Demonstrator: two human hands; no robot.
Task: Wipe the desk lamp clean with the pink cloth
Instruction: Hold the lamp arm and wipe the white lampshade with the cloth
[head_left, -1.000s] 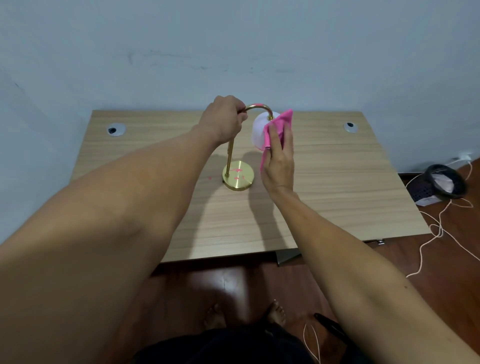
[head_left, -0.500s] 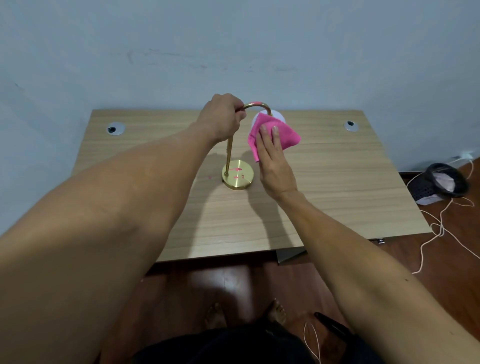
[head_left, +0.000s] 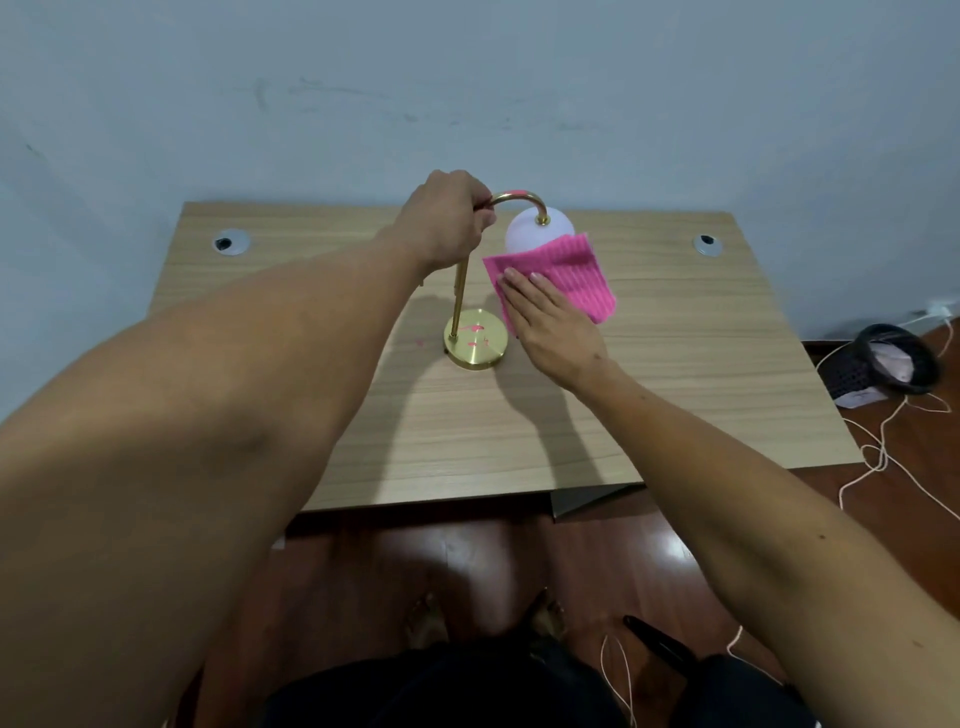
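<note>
A brass desk lamp stands mid-desk with a round gold base, a thin stem, a curved neck and a white globe shade. Pink smears mark the base and the top of the neck. My left hand is closed around the upper stem where the neck begins. My right hand lies flat with fingers straight, pressing the pink ribbed cloth against the lower front of the shade. The cloth hides the shade's lower half.
The wooden desk meets a pale blue wall and has two cable grommets. A small pink spot lies left of the lamp base. A black basket and white cords lie on the floor at right.
My right hand turned from holding the cloth upright beside the shade to laying it flat over the shade's lower front, then slid down and right. My left hand stayed on the stem.
</note>
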